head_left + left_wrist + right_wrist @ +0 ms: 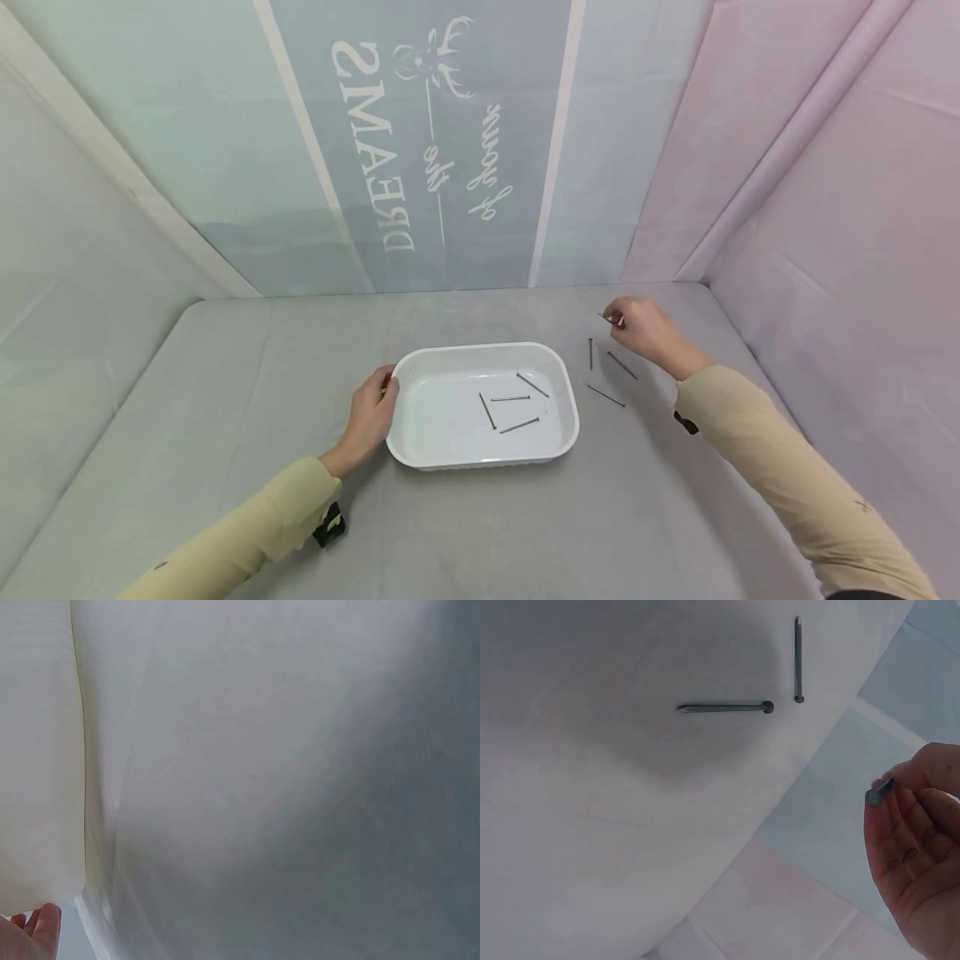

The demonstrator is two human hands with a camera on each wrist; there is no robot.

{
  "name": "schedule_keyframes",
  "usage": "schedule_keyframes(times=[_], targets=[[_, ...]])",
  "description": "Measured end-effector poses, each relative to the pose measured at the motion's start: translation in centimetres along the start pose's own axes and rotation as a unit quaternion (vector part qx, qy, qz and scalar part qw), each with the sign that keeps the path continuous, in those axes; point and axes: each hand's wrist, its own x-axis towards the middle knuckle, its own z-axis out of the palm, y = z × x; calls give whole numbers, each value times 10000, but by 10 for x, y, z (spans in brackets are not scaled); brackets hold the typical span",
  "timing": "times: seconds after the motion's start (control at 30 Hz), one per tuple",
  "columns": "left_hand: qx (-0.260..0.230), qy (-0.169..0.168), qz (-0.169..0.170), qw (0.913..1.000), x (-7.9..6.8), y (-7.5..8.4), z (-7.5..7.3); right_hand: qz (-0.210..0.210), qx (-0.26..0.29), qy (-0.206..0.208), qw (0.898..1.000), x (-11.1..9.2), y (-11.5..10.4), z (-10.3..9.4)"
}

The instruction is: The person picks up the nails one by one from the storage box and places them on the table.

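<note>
A slim grey metal nail (880,792) is pinched by the right hand (647,327). The white rectangular plastic tray (435,425), gripped by the left hand (369,412), is best held steady.

Left sleeve (247,525) and right sleeve (787,467): long, pale yellow-beige, each bearing a small dark mark, cross-shaped on the right. At the cuffs: black left wrist unit (324,533), blocky, with a pale patch; black right wrist unit (686,423), partly hidden.

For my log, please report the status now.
Left fingers hold white tray. Right fingers pinch one nail. Four nails inside, three nails on cloth. No obstruction seen.
</note>
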Motion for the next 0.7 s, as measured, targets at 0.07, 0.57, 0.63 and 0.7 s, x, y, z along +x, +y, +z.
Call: schedule_keyframes(times=[0.07,0.57,0.63,0.7], targets=[[-9,-23,-1,10000,0,-1,-1,86,-2,6,10000,0,3,2],[-18,-71,120,9999,1,-6,-5,974,337,-223,9944,-7,10,10],[-34,-75,145,9999,0,-7,-5,1043,395,-210,9935,-8,10,12],[-54,-86,160,9998,0,-7,-6,1086,412,-184,9931,-10,12,15]])
